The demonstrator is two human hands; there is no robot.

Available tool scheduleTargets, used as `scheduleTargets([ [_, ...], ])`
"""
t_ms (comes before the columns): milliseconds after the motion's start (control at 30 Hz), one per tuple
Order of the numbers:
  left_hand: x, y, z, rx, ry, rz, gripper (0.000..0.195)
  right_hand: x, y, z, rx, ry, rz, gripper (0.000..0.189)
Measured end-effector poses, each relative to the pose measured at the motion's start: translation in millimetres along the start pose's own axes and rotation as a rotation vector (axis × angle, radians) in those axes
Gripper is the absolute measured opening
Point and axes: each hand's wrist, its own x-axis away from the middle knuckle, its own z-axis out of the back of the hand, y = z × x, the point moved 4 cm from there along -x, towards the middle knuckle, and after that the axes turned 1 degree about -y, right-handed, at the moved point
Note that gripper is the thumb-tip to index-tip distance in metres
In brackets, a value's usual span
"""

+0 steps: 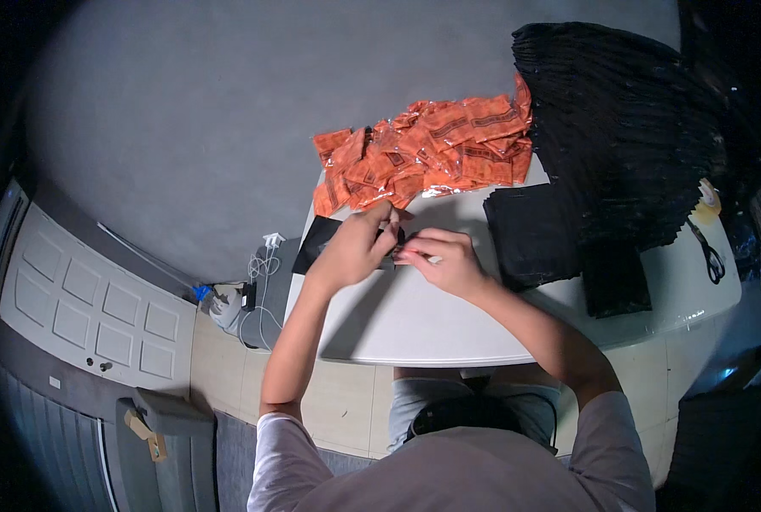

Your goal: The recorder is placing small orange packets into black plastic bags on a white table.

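A flat black piece (314,246), perhaps fabric or plastic, lies on the white table (419,326) under my left hand (358,246). Its right end is gathered up between the fingertips of both hands. My left hand pinches it from the left with bent fingers. From the right, my right hand (448,261) closes its thumb and fingers on the same end. The fingers hide most of the gripped part, so its exact shape cannot be made out.
Orange patterned packets in clear plastic (419,150) are heaped along the far edge. To the right stand a stack of black pieces (531,237), a large fanned black pile (617,134) and a smaller black bundle (616,281). Scissors (712,259) and a tape roll (708,198) lie farther right.
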Motion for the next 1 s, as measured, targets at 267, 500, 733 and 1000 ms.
scheduleTargets([
  [267, 4.3, 14.4, -13.1, -0.153, 0.164, -0.043, 0.018, 10.9, 8.8, -2.5, 0.094, -0.148, -0.068, 0.015],
  [500, -5.4, 11.1, -10.2, 0.102, 0.048, 0.005, 0.016, 5.5, -4.2, 1.6, 0.282, -0.181, 0.139, 0.010],
  [733, 13.6, 18.6, -21.8, -0.001, 0.099, 0.039, 0.020, 18.4, 17.2, -9.7, 0.160, -0.241, -0.176, 0.010],
  [1000, 49.5, -52.6, -38.2, 0.034, -0.078, 0.402, 0.044, 30.5, 31.0, -20.9, 0.064, -0.733, -0.421, 0.014],
])
